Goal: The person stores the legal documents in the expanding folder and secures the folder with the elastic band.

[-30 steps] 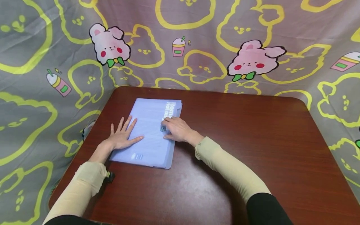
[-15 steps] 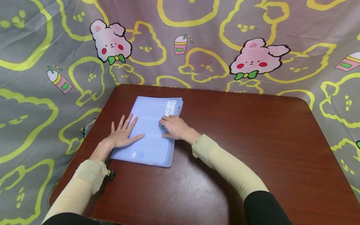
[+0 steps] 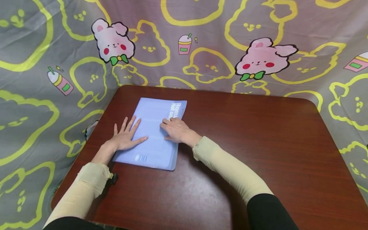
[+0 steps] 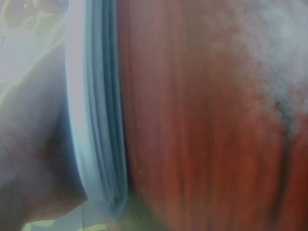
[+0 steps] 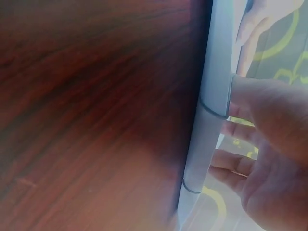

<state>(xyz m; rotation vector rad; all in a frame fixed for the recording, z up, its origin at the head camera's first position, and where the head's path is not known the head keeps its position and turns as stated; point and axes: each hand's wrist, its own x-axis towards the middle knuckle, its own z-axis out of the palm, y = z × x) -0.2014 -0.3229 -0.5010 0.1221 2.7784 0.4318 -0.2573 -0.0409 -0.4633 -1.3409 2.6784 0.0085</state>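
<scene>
A light blue file folder (image 3: pixel 152 111) lies on the brown table, with white lettering near its upper right corner. My left hand (image 3: pixel 124 139) rests spread on its left part, palm down, fingers apart. At the right edge, my right hand (image 3: pixel 175 129) touches the cover with slightly bent fingers. The right wrist view shows a band-like closure flap (image 5: pixel 202 149) wrapped round the folder's edge, with the right fingertips against the cover beside it. Layered edges of the folder (image 4: pixel 98 110) show in the left wrist view. The flap's end is hidden under the right hand in the head view.
The brown table (image 3: pixel 258 143) extends to the right and in front of the folder. A patterned cloth (image 3: pixel 210 32) hangs behind and at the sides. A small dark object (image 3: pixel 113 179) sits by the left wrist.
My right hand has moved slightly left and down onto the cover. The bluish flap seen between its thumb and fingers is now out of sight beneath them. My left hand stays put.
</scene>
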